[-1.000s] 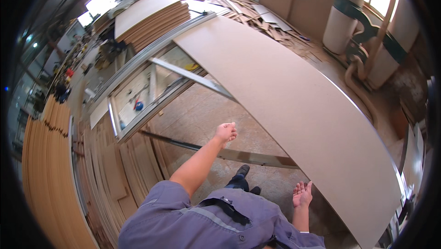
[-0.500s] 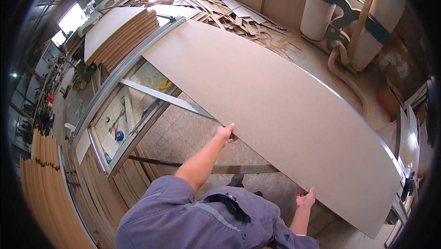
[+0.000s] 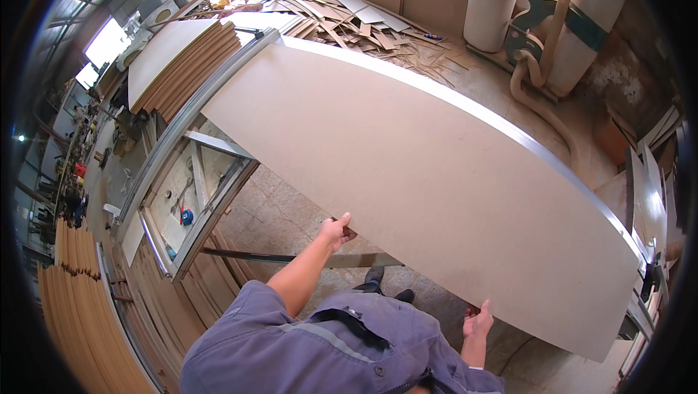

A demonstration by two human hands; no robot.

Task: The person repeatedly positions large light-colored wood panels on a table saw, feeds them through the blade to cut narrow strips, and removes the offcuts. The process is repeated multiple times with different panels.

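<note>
A long beige board [image 3: 429, 176] lies before me across a metal-framed machine table, reaching from upper left to lower right. My left hand [image 3: 338, 232] is closed on its near edge around the middle, thumb on top and fingers curled beneath. Farther right, my right hand [image 3: 477, 319] grips the same edge near the board's right end, thumb up, with part of its fingers hidden under the board. A bright metal fence [image 3: 465, 103] runs along the far side, with a strip of it showing past the board's far edge.
Left of the board stands the open metal frame [image 3: 207, 230], with a blue tape measure [image 3: 187, 216] inside it. Stacked panels [image 3: 185, 67] rise behind. Offcuts [image 3: 363, 27] are heaped on the floor beyond. A dust collector [image 3: 527, 38] with a hose stands at back right.
The board has shifted toward me and to the left, baring more of the metal fence behind it. My left hand has moved back and left with it; both hands keep their hold.
</note>
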